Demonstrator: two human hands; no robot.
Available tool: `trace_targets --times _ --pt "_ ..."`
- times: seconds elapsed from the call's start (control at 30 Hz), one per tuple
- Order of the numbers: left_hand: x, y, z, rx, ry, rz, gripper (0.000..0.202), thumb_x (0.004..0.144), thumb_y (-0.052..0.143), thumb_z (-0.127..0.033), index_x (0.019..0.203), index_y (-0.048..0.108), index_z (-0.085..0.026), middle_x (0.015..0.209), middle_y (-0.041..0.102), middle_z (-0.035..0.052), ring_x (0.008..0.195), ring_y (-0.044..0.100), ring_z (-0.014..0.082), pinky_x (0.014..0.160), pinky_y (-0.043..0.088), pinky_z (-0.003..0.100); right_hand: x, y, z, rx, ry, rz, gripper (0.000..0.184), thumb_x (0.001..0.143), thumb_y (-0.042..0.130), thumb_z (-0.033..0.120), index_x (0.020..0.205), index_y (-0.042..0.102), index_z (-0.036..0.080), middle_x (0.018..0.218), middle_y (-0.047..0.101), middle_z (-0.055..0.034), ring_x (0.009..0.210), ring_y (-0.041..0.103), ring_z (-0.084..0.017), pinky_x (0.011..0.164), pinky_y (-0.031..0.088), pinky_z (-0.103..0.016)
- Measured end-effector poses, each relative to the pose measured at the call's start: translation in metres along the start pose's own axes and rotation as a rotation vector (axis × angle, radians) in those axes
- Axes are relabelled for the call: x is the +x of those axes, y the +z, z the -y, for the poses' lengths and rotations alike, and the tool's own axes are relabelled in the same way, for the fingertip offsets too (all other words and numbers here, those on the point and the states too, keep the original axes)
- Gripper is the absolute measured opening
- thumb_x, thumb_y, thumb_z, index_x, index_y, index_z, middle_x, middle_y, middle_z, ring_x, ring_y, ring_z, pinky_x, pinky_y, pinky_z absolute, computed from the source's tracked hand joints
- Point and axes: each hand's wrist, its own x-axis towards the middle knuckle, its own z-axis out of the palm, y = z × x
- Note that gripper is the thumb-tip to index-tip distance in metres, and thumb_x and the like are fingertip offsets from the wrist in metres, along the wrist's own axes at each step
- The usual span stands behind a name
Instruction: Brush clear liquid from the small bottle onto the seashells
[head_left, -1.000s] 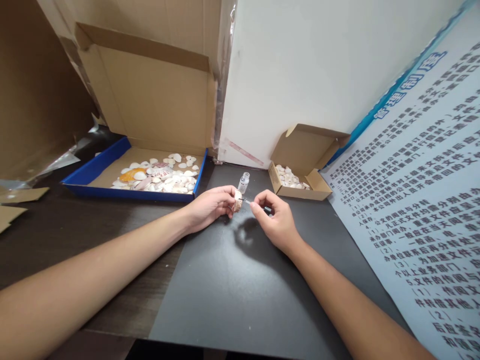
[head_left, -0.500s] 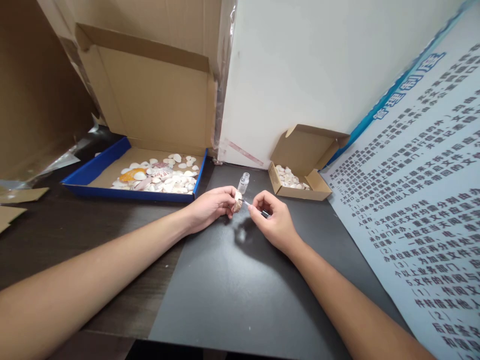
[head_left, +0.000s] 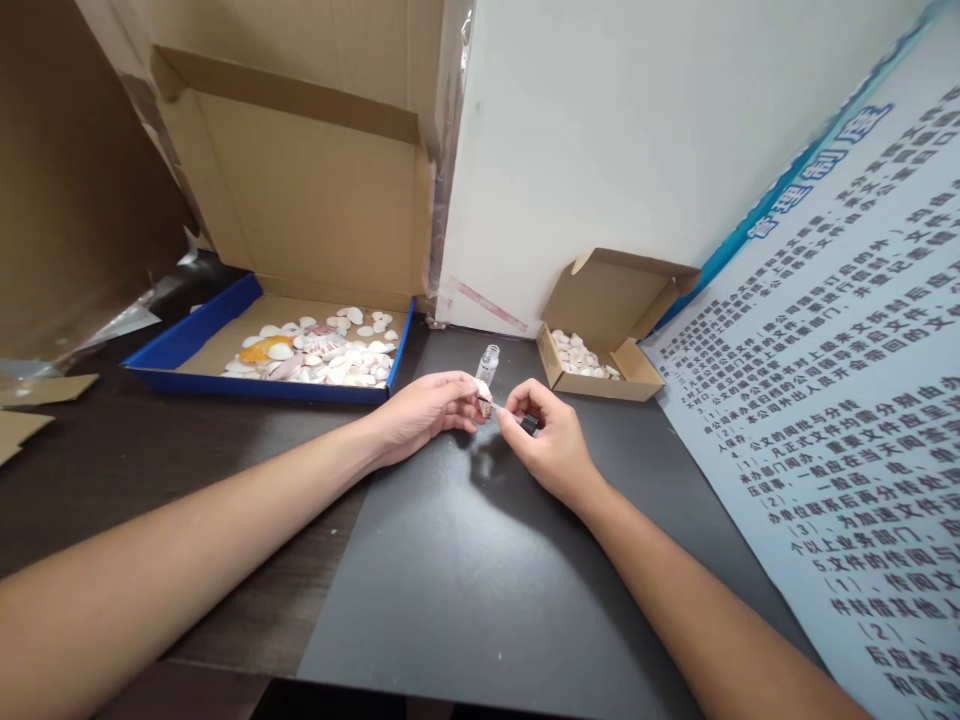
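My left hand (head_left: 431,412) pinches a small whitish-brown seashell (head_left: 486,398) between thumb and fingers above the grey mat. In my right hand (head_left: 546,438) is a thin applicator brush (head_left: 493,405) with a black cap, held closed between thumb and fingertips. The brush's tip lies against the shell, or very close to it. Just behind the hands stands a small clear glass bottle (head_left: 488,362) without its cap; my left fingers and the shell hide its lower part.
A blue-edged cardboard box (head_left: 262,384) at the left holds many shells (head_left: 337,360). A smaller cardboard box (head_left: 607,385) with white shells (head_left: 581,355) stands at the back right. A printed board (head_left: 847,330) leans along the right; a white panel (head_left: 600,150) rises behind.
The shell in my left hand has shifted slightly right and turned, bringing the brush tip over its face. My right hand has hardly moved. The bottle and boxes stay put.
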Motion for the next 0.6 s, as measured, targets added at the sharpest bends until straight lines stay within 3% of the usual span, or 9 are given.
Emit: trace_targets --times 0.33,0.6 --pt "0.0008 -0.0022 0.0021 -0.089 0.024 -0.009 0.015 0.081 0.072 -0.026 0.082 0.067 -0.011 0.087 0.071 0.0073 0.082 0.065 0.0134 0.085 0.049 0.028 -0.0008 0.0012 -0.0017 0.024 0.036 0.038 0.016 0.083 0.058 0.026 0.071 0.048 0.021 0.064 0.051 0.0032 0.059 0.047 -0.012 0.059 0.039 -0.025" --pt "0.0001 -0.0017 0.0021 -0.122 0.030 -0.002 0.012 0.081 0.071 -0.023 0.082 0.068 -0.012 0.089 0.072 0.0075 0.083 0.066 0.0137 0.086 0.050 0.028 -0.0020 0.0023 -0.0007 0.058 0.086 0.054 0.020 0.084 0.058 0.029 0.068 0.049 0.020 0.060 0.052 0.0030 0.055 0.046 -0.011 0.055 0.038 -0.024"
